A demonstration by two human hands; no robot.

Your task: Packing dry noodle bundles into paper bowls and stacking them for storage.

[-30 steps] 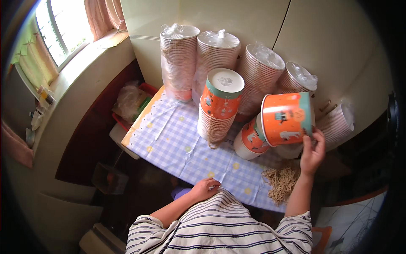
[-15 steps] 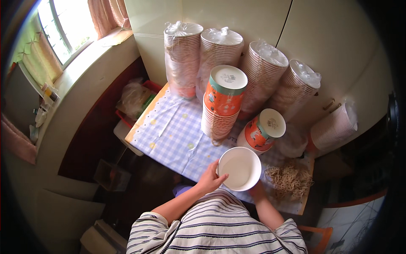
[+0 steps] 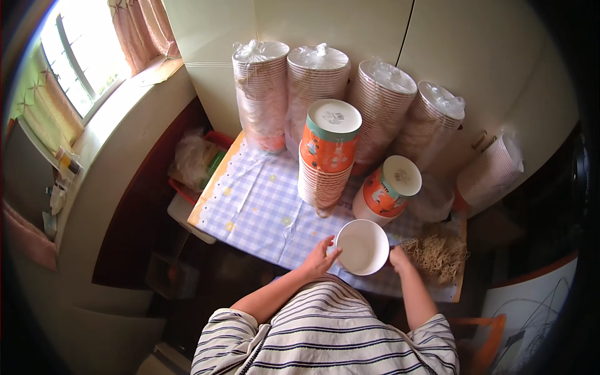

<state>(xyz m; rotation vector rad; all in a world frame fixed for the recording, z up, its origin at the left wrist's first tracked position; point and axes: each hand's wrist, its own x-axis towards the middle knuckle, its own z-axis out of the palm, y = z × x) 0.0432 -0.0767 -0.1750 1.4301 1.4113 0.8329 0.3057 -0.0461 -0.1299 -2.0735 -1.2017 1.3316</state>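
Observation:
A white paper cup (image 3: 362, 247), its mouth facing up, is at the near edge of the table. My left hand (image 3: 322, 257) is at its left rim, fingers and thumb spread apart, the fingertips against or very close to the side. To the right of the cup my right hand (image 3: 399, 257) has curled fingers; what they hold, if anything, cannot be made out. Right beside that hand lies a tangled heap of tan rubber bands or string loops (image 3: 440, 257). Behind the cup, a short stack of upturned orange-and-green printed cups (image 3: 382, 195) stands next to a taller one (image 3: 328, 150).
Several tall bagged stacks of cups (image 3: 265, 100) line the back, by a pale cabinet (image 3: 325, 25). One more bagged stack (image 3: 490, 169) leans at the right. A checked cloth (image 3: 250, 200) covers the table. A red crate (image 3: 219, 140) with plastic bags sits left of it.
My right hand has come out from beneath the cup to its right, beside the tan heap. The left thumb has left the cup's inside. The view has shifted slightly.

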